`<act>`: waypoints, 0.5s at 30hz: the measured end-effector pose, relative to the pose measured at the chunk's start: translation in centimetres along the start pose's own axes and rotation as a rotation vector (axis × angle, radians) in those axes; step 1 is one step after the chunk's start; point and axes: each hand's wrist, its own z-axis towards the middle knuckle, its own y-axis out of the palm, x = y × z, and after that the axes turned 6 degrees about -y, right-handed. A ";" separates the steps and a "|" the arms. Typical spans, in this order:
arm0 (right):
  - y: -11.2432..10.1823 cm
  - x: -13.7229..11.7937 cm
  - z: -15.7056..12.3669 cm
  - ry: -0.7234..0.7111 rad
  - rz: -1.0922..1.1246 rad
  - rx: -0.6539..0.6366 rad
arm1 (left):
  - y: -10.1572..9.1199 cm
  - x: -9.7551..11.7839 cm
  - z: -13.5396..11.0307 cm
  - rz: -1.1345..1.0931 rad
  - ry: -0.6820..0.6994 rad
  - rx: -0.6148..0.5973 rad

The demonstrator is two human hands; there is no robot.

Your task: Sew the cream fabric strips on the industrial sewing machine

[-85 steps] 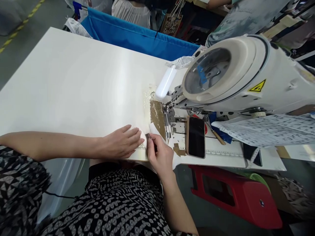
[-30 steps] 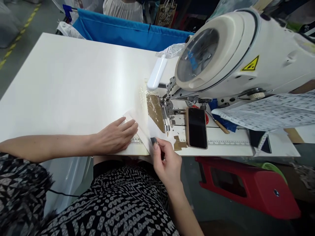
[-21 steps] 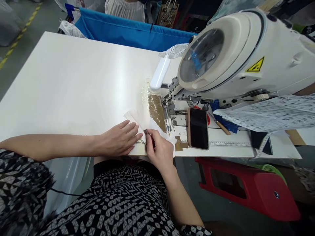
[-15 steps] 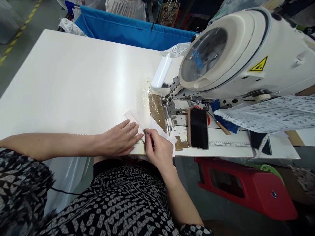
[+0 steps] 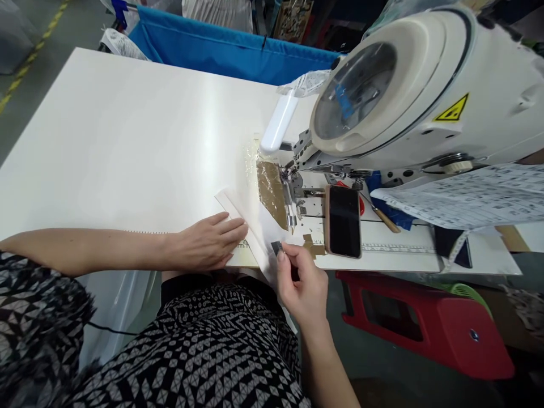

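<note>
A strip of white fabric point(image 5: 243, 221) with a folded edge lies slantwise on the table in front of me and droops over its front edge. My left hand point(image 5: 216, 241) rests flat on the strip's left side, fingers stretched out. To the right, my right hand point(image 5: 302, 277) pinches a small flat dark-grey piece point(image 5: 277, 247) between thumb and fingers, over the fabric; its exact kind I cannot make out. Beyond the hands stands a white sewing machine point(image 5: 395, 85), its presser foot point(image 5: 289, 170) beside a patch of brown tape point(image 5: 272, 190).
A phone point(image 5: 343, 221) lies right of the presser foot, near a wooden-handled tool point(image 5: 386, 220) and printed paper point(image 5: 463, 192). A ruler tape point(image 5: 395, 248) runs along the table's front edge. Behind the white table point(image 5: 127, 141) hangs a blue cloth bin point(image 5: 212, 48); a red stool point(image 5: 425, 323) stands below right.
My right hand has moved right and slightly toward me, off the fabric's folded edge, with the dark-grey piece in its pinch. The left hand has stayed nearly still.
</note>
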 end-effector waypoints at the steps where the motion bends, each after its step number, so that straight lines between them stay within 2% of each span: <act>1: 0.2 -0.2 -0.1 -0.002 -0.004 0.010 | 0.1 0.0 0.0 -0.017 0.011 0.007; 7: 2.3 -0.4 0.8 -0.041 -0.104 -0.068 | 0.1 0.1 0.0 -0.005 0.060 -0.007; 15: 2.1 0.0 1.3 -0.073 -0.139 -0.116 | 0.3 0.3 0.1 0.013 0.064 0.012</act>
